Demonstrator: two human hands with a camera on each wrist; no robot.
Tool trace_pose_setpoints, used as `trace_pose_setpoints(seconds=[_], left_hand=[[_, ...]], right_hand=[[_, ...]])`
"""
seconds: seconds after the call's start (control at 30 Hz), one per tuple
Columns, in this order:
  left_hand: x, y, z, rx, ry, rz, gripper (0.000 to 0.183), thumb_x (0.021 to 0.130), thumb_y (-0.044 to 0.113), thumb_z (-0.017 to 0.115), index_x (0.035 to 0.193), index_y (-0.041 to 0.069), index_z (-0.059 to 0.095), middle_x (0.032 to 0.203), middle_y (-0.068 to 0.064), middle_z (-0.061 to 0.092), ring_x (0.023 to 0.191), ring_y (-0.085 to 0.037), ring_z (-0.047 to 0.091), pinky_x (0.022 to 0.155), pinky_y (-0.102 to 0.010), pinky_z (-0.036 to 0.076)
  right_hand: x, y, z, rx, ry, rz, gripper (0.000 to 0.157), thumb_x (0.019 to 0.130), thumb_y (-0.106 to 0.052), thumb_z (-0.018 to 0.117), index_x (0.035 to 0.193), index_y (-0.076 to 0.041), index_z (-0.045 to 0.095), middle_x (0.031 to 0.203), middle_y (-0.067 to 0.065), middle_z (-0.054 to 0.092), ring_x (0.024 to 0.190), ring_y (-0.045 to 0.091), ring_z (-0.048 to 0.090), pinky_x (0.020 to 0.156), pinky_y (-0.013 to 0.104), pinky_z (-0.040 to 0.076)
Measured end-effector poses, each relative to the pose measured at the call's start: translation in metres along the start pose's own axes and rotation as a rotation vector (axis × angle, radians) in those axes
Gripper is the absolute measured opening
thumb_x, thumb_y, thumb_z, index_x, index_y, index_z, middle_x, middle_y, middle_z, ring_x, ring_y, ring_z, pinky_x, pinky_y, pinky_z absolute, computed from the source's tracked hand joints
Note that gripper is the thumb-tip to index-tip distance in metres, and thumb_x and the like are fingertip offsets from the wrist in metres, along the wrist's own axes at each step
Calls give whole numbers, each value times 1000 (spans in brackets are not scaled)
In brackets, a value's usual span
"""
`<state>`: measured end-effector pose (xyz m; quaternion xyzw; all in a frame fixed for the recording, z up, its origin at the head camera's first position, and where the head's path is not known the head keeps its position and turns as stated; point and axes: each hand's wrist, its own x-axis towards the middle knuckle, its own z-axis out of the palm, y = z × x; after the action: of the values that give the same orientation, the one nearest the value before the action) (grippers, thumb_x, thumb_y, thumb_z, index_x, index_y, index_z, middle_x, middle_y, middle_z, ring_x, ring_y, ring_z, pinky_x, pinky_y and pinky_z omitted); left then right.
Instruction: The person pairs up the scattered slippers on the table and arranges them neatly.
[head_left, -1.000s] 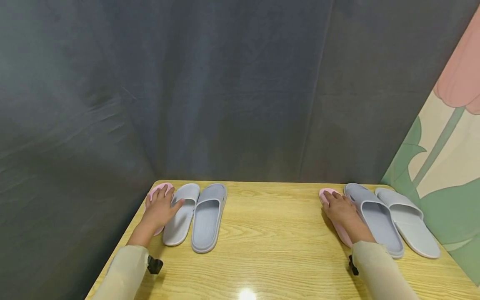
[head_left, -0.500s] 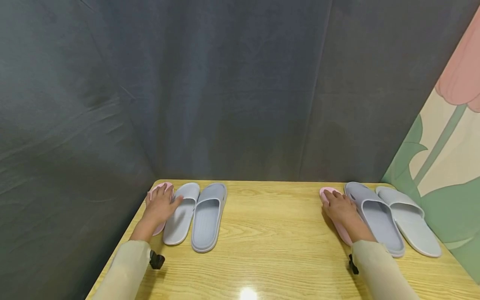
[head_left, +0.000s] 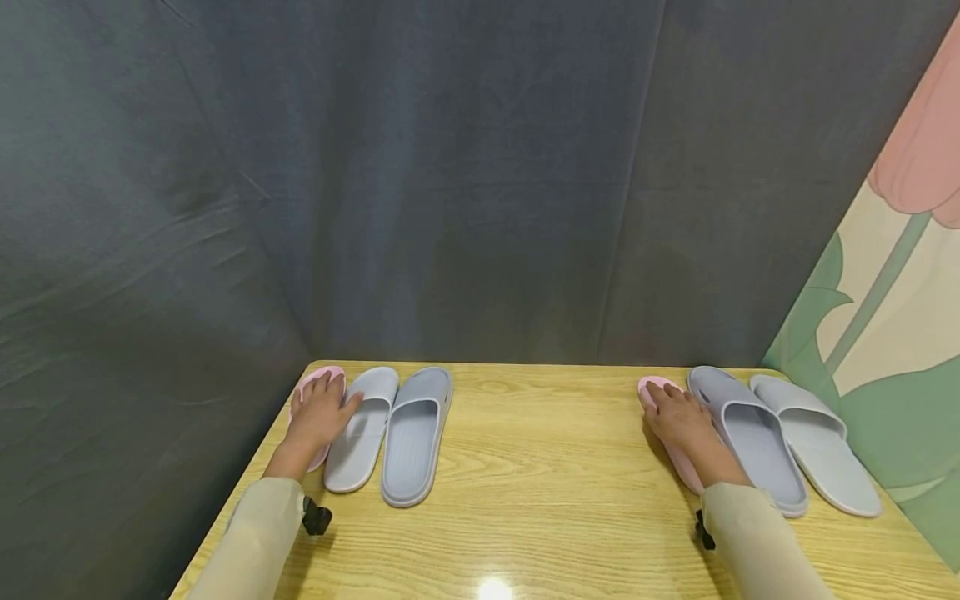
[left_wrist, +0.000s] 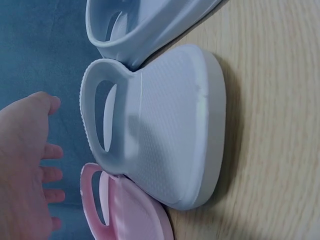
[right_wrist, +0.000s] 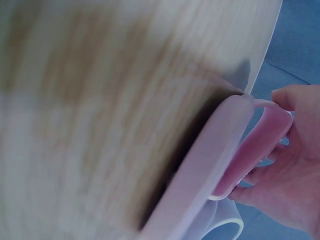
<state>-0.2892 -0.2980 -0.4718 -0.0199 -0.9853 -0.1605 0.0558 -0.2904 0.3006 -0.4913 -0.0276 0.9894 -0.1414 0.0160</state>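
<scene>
On the tabletop (head_left: 540,450), head view: six slippers lay in two groups of three, toes toward the dark curtain (head_left: 480,183). Left group, from the outer edge inward: left pink slipper (head_left: 319,458), left white slipper (head_left: 357,450), left blue slipper (head_left: 410,457). Right group, outward toward the painted wall (head_left: 915,333): right pink slipper (head_left: 683,469), right blue slipper (head_left: 763,454), right white slipper (head_left: 831,467). Totals: two pink, two white, two blue, with two hands. The left hand (head_left: 317,417) and right hand (head_left: 682,421) were each over a pink slipper.

Left wrist view: the left hand was spread, thumb apart, and appeared clear of the slippers, holding nothing. Pink and white met at their sides, as did white and blue.

Right wrist view: the right hand gripped the right pink slipper across its strap (right_wrist: 269,134), thumb at one side, fingers at the other. Whether the sole lay flat could not be told. Each slipper was probably light, soft and springy, little prone to slipping or breaking; the strap seemed the best hold.
</scene>
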Motion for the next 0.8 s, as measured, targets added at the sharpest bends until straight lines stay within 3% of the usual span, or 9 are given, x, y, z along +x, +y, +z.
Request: trace_pose_setpoints(seconds=[0.3, 0.5, 0.8], left_hand=[[2, -7, 3, -46, 17, -29, 70, 105, 47, 43, 152, -5, 35, 157, -33, 25, 145, -54, 18, 113, -73, 9], [3, -14, 7, -69, -10, -60, 72, 106, 46, 40, 152, -8, 31, 158, -36, 20, 146, -56, 13, 112, -74, 7], [13, -21, 9, -112, 10, -74, 73, 105, 49, 40, 152, -7, 32, 159, -36, 18, 147, -55, 12, 113, -72, 7]], right_hand=[[0, 1, -4, 11, -23, -5, 57, 103, -25, 43, 153, 1, 34, 152, 39, 30, 135, 67, 24, 105, 79, 22], [0, -1, -6, 13, -31, -4, 57, 103, -26, 43, 153, 1, 34, 152, 39, 30, 135, 67, 25, 104, 79, 24], [0, -1, -5, 5, -23, -3, 57, 103, -26, 44, 153, 2, 34, 152, 40, 30, 135, 67, 25, 104, 79, 23]])
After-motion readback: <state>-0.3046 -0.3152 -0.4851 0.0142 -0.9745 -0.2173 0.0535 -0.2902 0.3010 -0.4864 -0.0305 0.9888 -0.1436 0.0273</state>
